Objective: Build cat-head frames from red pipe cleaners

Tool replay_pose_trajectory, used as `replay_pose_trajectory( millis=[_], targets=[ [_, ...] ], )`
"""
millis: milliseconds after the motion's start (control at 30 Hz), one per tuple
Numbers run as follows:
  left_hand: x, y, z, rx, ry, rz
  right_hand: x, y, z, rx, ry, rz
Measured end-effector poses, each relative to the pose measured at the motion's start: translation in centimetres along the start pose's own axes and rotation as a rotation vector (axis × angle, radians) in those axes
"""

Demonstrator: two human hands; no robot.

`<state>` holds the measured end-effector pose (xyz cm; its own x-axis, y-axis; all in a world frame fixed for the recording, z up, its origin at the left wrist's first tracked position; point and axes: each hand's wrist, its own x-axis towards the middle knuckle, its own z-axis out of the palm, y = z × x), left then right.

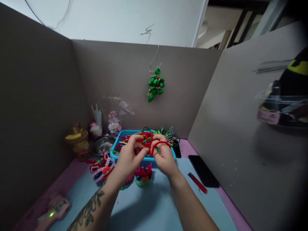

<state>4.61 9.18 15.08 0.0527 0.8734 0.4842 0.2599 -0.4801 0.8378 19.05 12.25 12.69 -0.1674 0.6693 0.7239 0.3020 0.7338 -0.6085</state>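
Observation:
A red pipe cleaner (pixel 161 142), bent into loops, is held up between my two hands. My left hand (pixel 131 154) pinches it with thumb and fingers on one side. From the other side my right hand (pixel 164 157) grips it, and one red strand arches over those fingers. Behind and below both hands stands a blue basket (pixel 117 157) filled with pipe cleaners of many colours. Nearer to me, under my wrists, are small figures of coloured pipe cleaner: a red and green one (pixel 143 176), and a pink and red one (pixel 102 168) to the left.
A red cutter (pixel 197 183) and a black phone (pixel 204 171) lie at the right. On the left are a metal bowl (pixel 104 146), a brown pot (pixel 78 142) and a pink device with a green light (pixel 54 211). A green pipe-cleaner ornament (pixel 156 84) hangs from a wire on the grey back panel.

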Motion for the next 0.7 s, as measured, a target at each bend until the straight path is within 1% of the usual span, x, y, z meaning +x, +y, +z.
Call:
replay_pose_trajectory(
  millis=[67,167,267,367,467,533,600,700],
  targets=[
    [0.1,0.0,-0.1,-0.04,-0.004,-0.018,0.0,0.1,0.0,0.022,0.008,0.018],
    [0.3,-0.1,-0.2,-0.142,0.0,-0.081,0.0,0.1,0.0,0.01,0.001,0.054],
    [0.5,-0.4,-0.2,-0.235,0.027,-0.145,0.1,0.0,-0.2,-0.02,-0.006,0.063],
    [0.6,-0.6,-0.2,-0.292,0.1,-0.183,-0.1,-0.2,-0.4,-0.033,-0.003,-0.008],
    [0.7,-0.6,-0.1,-0.327,0.154,-0.21,-0.3,-0.6,-0.4,-0.026,-0.047,-0.124],
    [0.7,-0.7,0.0,-0.337,0.164,-0.224,-0.4,-0.8,-0.4,-0.016,-0.035,-0.19],
    [0.8,-0.8,0.1,-0.348,0.167,-0.229,-0.4,-1.0,-0.3,-0.002,0.006,-0.235],
    [0.8,-1.0,0.4,-0.369,0.171,-0.221,-0.4,-1.1,-0.3,0.02,0.02,-0.259]
  ],
)
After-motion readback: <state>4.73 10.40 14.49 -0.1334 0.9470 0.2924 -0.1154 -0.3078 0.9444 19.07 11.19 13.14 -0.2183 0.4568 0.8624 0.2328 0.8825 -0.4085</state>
